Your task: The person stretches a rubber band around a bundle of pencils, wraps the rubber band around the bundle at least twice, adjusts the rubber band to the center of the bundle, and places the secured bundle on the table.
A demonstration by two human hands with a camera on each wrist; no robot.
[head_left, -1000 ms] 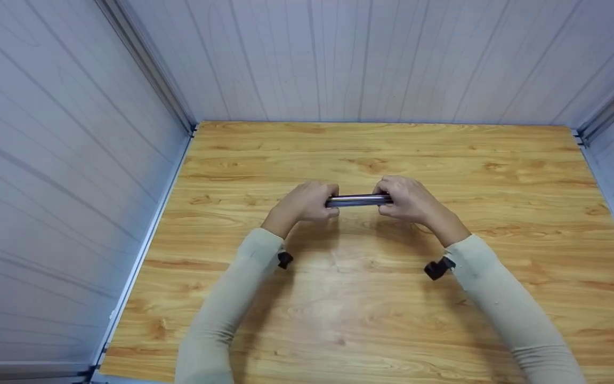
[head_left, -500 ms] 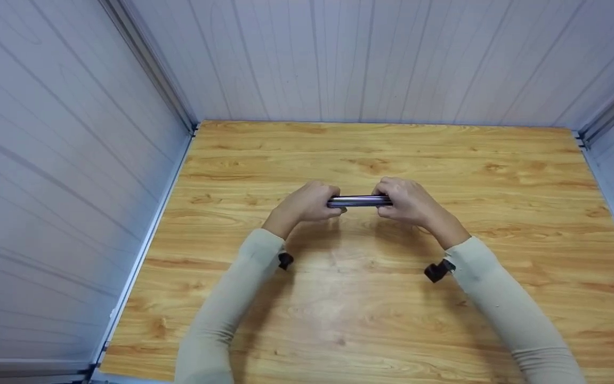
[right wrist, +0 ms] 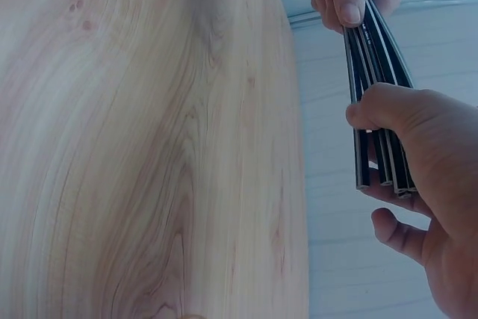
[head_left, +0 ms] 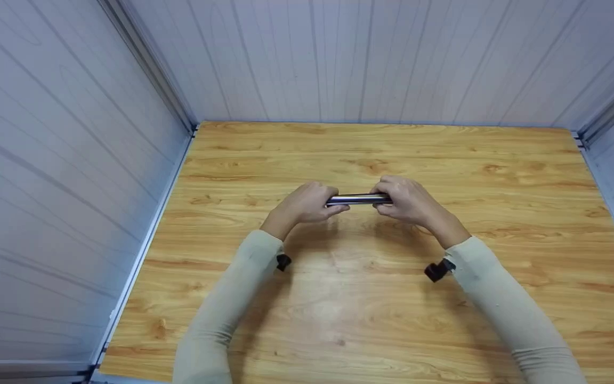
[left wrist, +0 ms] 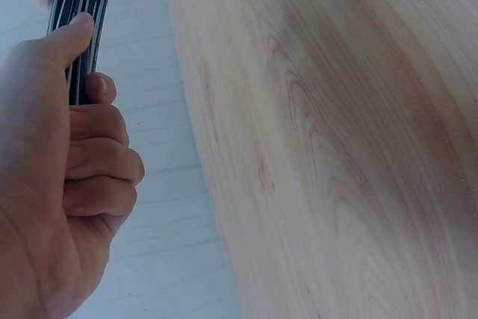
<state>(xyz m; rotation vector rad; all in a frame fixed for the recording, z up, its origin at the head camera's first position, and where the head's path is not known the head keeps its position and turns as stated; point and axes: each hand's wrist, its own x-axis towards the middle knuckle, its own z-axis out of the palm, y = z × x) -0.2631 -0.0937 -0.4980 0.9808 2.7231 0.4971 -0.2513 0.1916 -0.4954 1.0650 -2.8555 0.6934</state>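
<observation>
Both hands hold one bundle of several slim, dark, glossy sticks [head_left: 357, 199] level between them, above the table. My left hand [head_left: 309, 202] grips the left end, its thumb stretched along the near side and its other fingers curled. My right hand [head_left: 405, 198] pinches the right end between thumb and fingers. In the right wrist view the sticks [right wrist: 381, 57] fan apart slightly, with pale edges, uneven blunt ends and tiny print on one. The left wrist view shows the left thumb pressing the sticks [left wrist: 84, 5]; the curled fingers hide their lower end.
A wood-grain table [head_left: 339, 320] lies beneath the hands. Pale panelled walls stand at the back [head_left: 339, 64], at the left [head_left: 62, 176] and at the right. A small black wrist camera [head_left: 437, 270] hangs below the right cuff, another [head_left: 283, 262] below the left.
The left thumb has slid a little to the right along the bundle. Both hands stay in nearly the same place, still holding the sticks.
</observation>
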